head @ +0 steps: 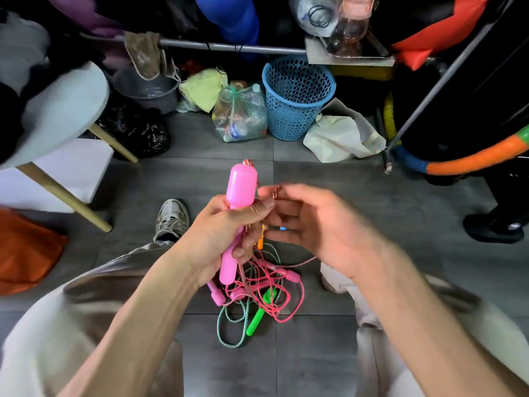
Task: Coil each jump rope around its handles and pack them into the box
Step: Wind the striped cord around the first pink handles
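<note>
pink handles (pixel 239 196): held upright at mid-scene, above the floor, in the left hand (pixel 220 239). left fingers (pixel 259 206) are curled round the shafts, thumb across the front. looks like two handles bundled together, but the grip hides the join; cannot confirm.

red-and-white rope (pixel 259 181): runs up beside the handle top, loops over, and comes down to the right hand (pixel 323 224). right fingers are motion-blurred; they appear to pinch the rope just right of the handles, the others loosely spread.

step in hand, by judgement: winding the first rope round its handles. few turns on so far; most of its length hangs down toward the pile.

pile on floor (pixel 254 285), near side, between the knees: pink cord, green cord, green handle (pixel 259 313), small pink handles, all tangled. an orange handle (pixel 260 242) shows just below the left hand.

next move calls for: carrying the rope round the shafts under light tension, left thumb trapping each turn, slack drawn free of the tangle.

box: not identified. blue basket (pixel 297 96) stands far, beside a bag of bottles (pixel 239 113).
</note>
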The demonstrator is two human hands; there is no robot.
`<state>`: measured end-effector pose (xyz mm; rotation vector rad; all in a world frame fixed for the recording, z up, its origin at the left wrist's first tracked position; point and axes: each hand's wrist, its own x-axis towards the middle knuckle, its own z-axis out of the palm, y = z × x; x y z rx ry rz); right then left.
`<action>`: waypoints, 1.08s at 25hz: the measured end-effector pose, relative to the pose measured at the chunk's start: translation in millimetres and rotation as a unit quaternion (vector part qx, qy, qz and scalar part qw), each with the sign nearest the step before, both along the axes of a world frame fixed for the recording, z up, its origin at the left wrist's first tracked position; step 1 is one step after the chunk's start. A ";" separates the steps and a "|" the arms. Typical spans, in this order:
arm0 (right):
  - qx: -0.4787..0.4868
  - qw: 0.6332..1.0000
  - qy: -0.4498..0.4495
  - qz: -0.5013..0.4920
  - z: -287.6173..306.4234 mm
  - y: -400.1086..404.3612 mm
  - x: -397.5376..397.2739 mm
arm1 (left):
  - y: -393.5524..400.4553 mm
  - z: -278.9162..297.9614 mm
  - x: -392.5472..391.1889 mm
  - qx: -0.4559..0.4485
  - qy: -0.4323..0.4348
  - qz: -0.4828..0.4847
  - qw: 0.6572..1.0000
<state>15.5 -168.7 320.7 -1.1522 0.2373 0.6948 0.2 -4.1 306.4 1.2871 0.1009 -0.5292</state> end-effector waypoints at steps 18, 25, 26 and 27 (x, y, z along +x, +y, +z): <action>0.024 0.991 -0.024 -0.133 0.3 -1.0 8.9 | 2.1 1.6 0.1 0.014 -0.008 0.003 1.000; 0.056 0.946 -0.001 -0.320 10.2 -36.4 24.3 | 4.2 1.8 -0.9 0.019 0.001 0.003 1.000; 0.048 0.966 0.006 -0.255 7.0 -28.0 17.8 | 3.3 1.9 -1.0 0.015 0.003 0.005 1.000; 0.042 0.983 0.011 -0.177 3.1 -17.3 9.8 | 2.3 1.9 -1.0 0.009 0.004 0.008 1.000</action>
